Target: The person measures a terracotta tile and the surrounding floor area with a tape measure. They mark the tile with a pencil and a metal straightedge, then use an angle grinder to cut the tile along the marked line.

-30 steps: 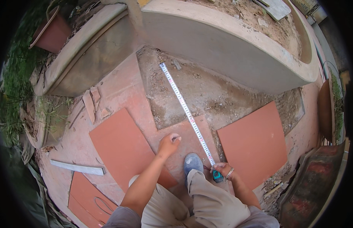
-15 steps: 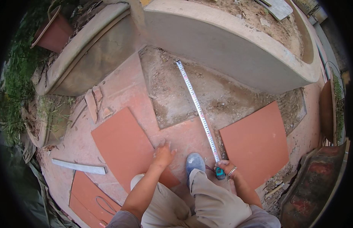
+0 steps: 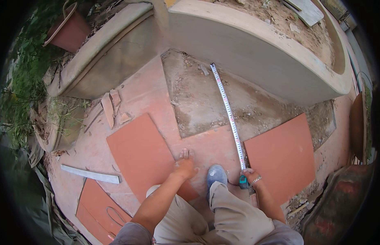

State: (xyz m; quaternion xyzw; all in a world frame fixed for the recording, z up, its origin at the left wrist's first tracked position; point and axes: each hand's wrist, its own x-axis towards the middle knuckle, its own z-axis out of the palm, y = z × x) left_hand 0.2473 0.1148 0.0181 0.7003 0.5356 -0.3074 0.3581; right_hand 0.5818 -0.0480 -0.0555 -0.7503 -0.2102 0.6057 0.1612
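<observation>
My right hand (image 3: 252, 178) grips a teal tape measure case (image 3: 244, 182), with its white blade (image 3: 226, 102) extended across a bare, gritty patch (image 3: 198, 102) toward the curved wall's foot. Beside it lies a square terracotta tile (image 3: 280, 155). My left hand (image 3: 186, 165) is low with fingers spread, at the right edge of another terracotta tile (image 3: 137, 151); whether it touches the surface I cannot tell. My blue shoe (image 3: 216, 176) stands between my hands on the pinkish paving (image 3: 204, 143).
A curved grey planter wall (image 3: 255, 49) spans the back, beside an older wall (image 3: 108, 45) and a red bucket (image 3: 69, 28). At left are a metal bar (image 3: 90, 174), broken pieces (image 3: 109, 107) and more tiles (image 3: 102, 200). A dark rusty object (image 3: 341, 200) stands at right.
The far end of the tape has swung rightward along the bare patch. My left hand has lowered and its fingers have spread out. My right hand still holds the case.
</observation>
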